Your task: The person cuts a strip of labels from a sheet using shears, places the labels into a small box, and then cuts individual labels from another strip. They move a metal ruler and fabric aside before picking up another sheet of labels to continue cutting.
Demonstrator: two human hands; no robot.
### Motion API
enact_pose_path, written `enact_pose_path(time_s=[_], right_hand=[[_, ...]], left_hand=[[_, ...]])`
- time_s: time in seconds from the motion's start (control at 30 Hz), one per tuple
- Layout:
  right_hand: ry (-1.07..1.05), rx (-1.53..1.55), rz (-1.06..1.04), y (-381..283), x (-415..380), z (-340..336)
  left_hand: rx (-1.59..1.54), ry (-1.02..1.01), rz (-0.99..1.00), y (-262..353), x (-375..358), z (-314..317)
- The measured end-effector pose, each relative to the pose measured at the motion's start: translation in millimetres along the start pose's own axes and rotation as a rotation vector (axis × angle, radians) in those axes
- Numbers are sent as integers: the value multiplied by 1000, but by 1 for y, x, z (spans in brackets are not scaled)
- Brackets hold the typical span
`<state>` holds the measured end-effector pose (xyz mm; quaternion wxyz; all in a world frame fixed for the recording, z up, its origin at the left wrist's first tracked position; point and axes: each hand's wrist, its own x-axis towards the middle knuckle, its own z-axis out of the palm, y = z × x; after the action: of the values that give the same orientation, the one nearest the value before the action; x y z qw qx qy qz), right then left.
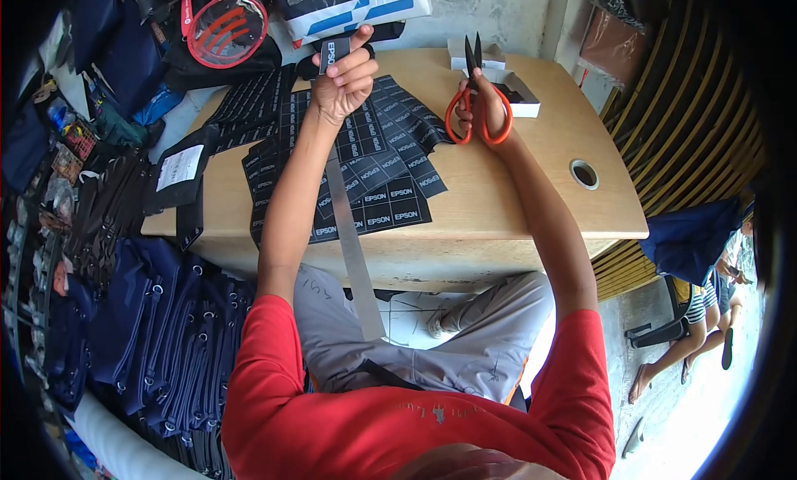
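My left hand (pixel 346 85) is raised over the table and closed on a small black label (pixel 331 51) printed EPSON in white. My right hand (pixel 484 106) grips scissors (pixel 506 126) with orange handles, and their dark blades point away from me, slightly apart. Beneath my left hand, dark sheets (pixel 390 160) printed with rows of EPSON labels overlap on the table. A long metal ruler (pixel 353 260) lies partly over the sheets and sticks out past the table's front edge, over my lap.
The wooden table (pixel 515 198) has a round cable hole (pixel 584 174) at right. A white open box (pixel 520 109) sits at the back. Stacked navy fabric pieces (pixel 154 330) fill the left side. Rolls (pixel 689 123) stand at right, with another person's legs (pixel 677 355) beyond.
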<state>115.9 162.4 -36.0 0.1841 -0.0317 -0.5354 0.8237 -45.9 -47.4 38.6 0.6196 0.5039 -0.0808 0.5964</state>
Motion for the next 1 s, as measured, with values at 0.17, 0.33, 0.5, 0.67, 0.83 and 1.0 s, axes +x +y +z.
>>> enact_pose_path(time_s=[0.17,0.33,0.5,0.67,0.83,1.0], right_hand=[[7,15,8,1,2,1],[-30,22,23,1,0,-2],[12,106,-194,-12,-8,10],[514,-131,-636,-25,-11,4],[700,169,-675,-25,6,-26],[806,145,-816,-43,-27,1]], left_hand=[[-119,23,66,1,0,8],[-97,31,70,1,2,6],[767,536,-96,14,-5,-18],[1966,637,-735,15,0,-59],[2164,515,-638,-1,31,-99],[1959,691,-463,-35,81,-134]])
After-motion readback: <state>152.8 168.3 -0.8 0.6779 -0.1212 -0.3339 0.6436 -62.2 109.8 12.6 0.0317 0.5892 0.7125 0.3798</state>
